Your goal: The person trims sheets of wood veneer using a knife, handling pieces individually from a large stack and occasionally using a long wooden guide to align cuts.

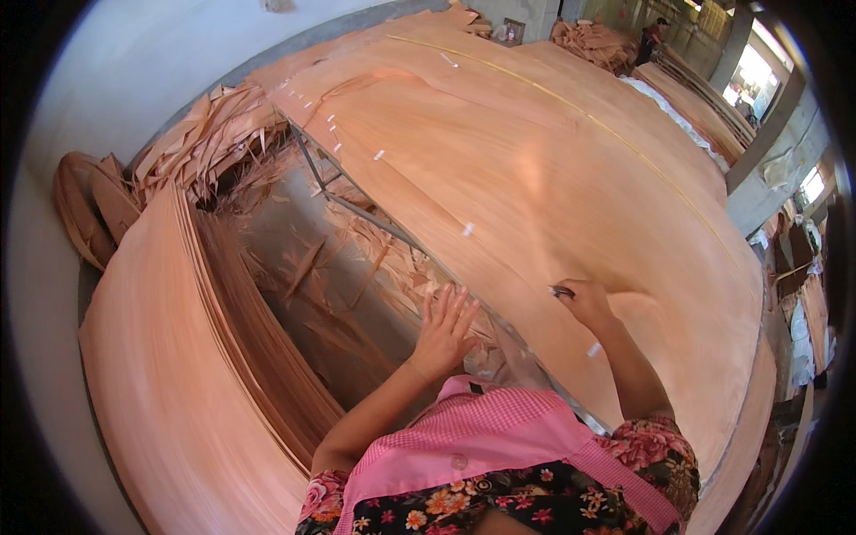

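Note:
A broad sheet of reddish wood veneer [499, 169] covers the table in front of me and to my right. Short white tape pieces [468, 230] dot it along its left side. My right hand [588, 306] is closed on a small dark tool with a shiny part [562, 292], held at the veneer; its exact kind does not show. Past the table's left edge, my left hand [446, 332] is raised with fingers spread, holding nothing.
A tall stack of veneer sheets [169, 348] stands at my left. Veneer scraps [366, 259] litter the floor between stack and table, with a heap of offcuts [214, 134] beyond. A yellow strip [571, 107] crosses the sheet. Another person [653, 40] stands far right.

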### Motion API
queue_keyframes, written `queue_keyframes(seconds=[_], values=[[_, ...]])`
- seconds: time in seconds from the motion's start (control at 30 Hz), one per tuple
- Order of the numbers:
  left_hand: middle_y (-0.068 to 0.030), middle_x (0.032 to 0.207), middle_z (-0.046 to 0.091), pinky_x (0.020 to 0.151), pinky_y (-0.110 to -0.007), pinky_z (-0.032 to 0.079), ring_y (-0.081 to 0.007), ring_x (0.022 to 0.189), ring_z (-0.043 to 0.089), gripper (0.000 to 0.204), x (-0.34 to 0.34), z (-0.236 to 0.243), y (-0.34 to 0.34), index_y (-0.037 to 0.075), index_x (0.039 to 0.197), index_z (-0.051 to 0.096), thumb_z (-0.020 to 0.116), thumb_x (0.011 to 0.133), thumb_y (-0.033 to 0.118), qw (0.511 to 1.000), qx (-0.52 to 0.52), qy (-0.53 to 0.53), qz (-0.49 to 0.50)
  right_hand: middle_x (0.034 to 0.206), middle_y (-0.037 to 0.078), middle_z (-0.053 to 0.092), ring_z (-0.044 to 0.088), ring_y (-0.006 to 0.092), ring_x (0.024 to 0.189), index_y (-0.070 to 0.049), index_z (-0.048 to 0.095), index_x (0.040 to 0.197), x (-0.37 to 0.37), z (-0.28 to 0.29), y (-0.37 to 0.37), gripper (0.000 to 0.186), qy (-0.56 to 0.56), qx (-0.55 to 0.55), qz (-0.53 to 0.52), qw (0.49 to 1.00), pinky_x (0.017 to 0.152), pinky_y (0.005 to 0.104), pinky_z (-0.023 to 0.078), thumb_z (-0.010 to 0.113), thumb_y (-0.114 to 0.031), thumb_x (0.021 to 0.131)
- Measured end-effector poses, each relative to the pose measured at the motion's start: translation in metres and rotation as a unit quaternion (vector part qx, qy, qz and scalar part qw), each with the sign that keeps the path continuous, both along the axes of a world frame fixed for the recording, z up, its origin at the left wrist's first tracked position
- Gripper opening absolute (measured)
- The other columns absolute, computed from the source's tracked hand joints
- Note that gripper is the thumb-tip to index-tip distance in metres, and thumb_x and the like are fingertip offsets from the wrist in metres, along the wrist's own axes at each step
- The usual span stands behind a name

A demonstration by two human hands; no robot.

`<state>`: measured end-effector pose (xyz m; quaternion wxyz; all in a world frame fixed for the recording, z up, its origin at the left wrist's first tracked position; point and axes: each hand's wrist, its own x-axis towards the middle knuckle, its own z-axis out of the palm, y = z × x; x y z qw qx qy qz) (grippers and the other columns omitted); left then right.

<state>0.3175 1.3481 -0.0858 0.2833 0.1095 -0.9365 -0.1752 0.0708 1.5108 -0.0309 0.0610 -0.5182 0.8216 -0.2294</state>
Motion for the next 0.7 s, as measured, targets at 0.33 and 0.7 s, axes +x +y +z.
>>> queue_keyframes(seconds=[0.33, 0.7], values=[[-0.0083, 0.121, 0.047, 0.093, -0.055, 0.027, -0.0257, 0.117, 0.040, 0.043, 0.022, 0.032, -0.294, 0.012, 0.117, 0.048, 0.052, 0.075, 0.016, 0.963, -0.256, -0.083, 0.034, 0.081, 0.015, 0.061, 0.059, 0.0238, 0.071, -0.003, 0.061, 0.092, 0.062, 0.024, -0.296, 0.027, -0.223, 0.090, 0.142, 0.960, 0.062, 0.0341, 0.045, 0.060, -0.025, 0.075], [-0.0196, 0.070, 0.058, 0.060, -0.043, 0.044, -0.0370, 0.070, 0.057, 0.022, -0.171, 0.058, -0.687, 0.004, 0.077, 0.053, 0.052, 0.080, 0.026, 0.984, 0.033, -0.165, 0.064, 0.060, 0.004, 0.049, 0.044, 0.0086, 0.045, -0.002, 0.052, 0.083, -0.039, -0.046, -0.440, 0.027, -0.503, -0.252, -0.292, 0.773, 0.041, 0.0235, 0.035, 0.049, -0.029, 0.086]])
